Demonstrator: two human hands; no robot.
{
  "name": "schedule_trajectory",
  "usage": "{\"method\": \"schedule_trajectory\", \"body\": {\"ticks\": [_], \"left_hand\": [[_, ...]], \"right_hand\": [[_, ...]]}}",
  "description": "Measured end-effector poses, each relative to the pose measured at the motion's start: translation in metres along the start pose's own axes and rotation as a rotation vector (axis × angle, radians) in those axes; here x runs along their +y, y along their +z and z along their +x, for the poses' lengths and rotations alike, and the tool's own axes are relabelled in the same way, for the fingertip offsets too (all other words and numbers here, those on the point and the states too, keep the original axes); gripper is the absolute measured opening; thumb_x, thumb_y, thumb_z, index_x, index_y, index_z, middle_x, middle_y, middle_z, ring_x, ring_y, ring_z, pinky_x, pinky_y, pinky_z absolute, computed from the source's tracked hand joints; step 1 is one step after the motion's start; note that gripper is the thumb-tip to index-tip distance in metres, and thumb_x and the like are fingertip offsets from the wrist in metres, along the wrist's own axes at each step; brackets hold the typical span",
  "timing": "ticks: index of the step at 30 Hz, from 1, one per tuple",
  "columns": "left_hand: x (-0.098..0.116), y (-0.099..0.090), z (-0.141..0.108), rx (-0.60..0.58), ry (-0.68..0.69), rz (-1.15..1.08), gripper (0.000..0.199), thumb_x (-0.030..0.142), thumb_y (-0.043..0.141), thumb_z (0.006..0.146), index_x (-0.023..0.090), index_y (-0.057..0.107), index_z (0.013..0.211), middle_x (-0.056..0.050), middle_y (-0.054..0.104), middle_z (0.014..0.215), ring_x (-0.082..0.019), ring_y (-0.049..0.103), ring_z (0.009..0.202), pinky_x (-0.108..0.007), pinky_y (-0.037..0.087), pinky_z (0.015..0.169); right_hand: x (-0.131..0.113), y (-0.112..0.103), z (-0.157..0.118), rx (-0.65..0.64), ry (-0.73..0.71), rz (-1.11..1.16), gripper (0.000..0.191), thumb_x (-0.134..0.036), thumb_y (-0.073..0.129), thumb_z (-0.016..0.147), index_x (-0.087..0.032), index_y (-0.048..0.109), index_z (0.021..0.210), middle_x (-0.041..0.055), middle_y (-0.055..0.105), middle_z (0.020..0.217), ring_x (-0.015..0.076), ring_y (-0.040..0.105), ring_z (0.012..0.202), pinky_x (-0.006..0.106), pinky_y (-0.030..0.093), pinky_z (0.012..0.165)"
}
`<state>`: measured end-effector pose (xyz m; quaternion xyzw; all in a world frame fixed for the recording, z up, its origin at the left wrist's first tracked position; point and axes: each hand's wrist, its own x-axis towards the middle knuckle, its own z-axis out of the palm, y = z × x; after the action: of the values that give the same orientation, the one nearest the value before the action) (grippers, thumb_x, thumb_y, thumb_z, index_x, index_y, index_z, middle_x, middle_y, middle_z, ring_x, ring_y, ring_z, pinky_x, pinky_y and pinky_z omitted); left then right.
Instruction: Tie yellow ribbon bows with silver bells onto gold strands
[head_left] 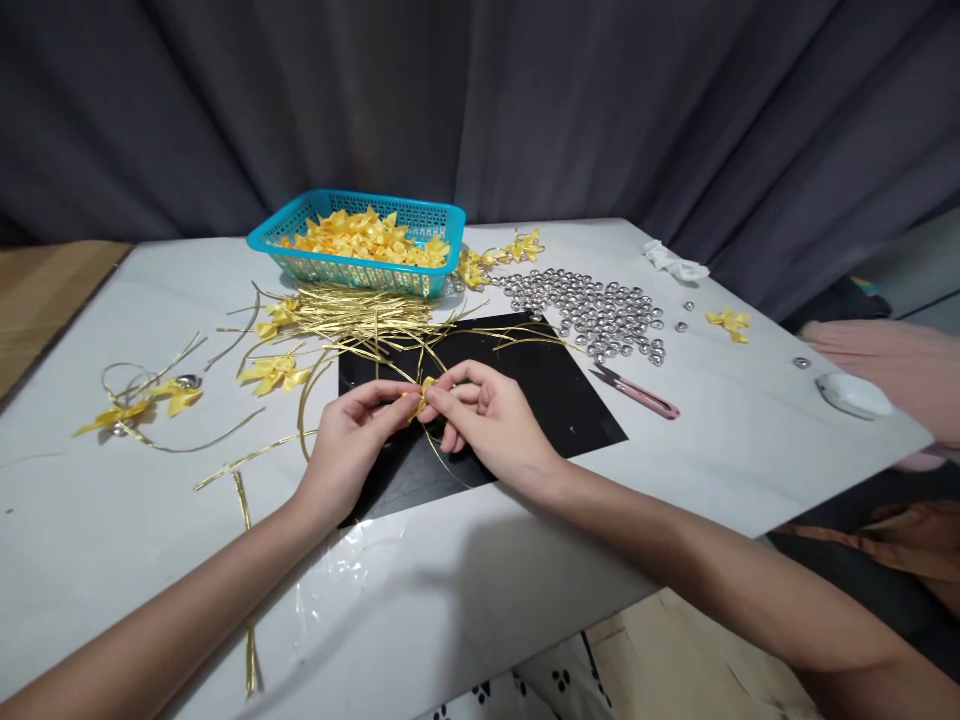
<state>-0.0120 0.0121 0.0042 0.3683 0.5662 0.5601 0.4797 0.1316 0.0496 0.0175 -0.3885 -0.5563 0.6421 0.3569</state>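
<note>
My left hand (358, 432) and my right hand (487, 412) meet above the black mat (555, 400). Between their pinched fingertips is a small yellow ribbon flower (421, 398), partly covered by the fingers. Thin gold wires run out from around it, one curving down below the fingers. Just behind the hands lies a pile of gold wires (360, 315). A loose yellow ribbon flower (274, 374) rests left of the mat.
Behind is a blue basket (356, 263) of yellow flowers. Silver beads (600, 310) spread to the right, near pink-handled snips (637, 392). A white dish (853, 395) sits at the right edge. Wired flowers (142, 405) lie left, and a gold wire bundle (246, 520) in front.
</note>
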Motion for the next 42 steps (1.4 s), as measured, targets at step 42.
{"method": "schedule_trajectory", "body": {"ticks": [42], "left_hand": [[0.004, 0.006, -0.003, 0.088, -0.118, -0.239, 0.017, 0.026, 0.084, 0.055, 0.017, 0.074, 0.066, 0.0, 0.072, 0.071, -0.009, 0.061, 0.07, -0.016, 0.048, 0.068]], "right_hand": [[0.005, 0.009, 0.001, 0.041, 0.181, 0.066, 0.012, -0.015, 0.055, 0.086, -0.015, 0.053, 0.075, -0.0048, 0.059, 0.058, 0.0039, 0.055, 0.045, 0.015, 0.046, 0.047]]}}
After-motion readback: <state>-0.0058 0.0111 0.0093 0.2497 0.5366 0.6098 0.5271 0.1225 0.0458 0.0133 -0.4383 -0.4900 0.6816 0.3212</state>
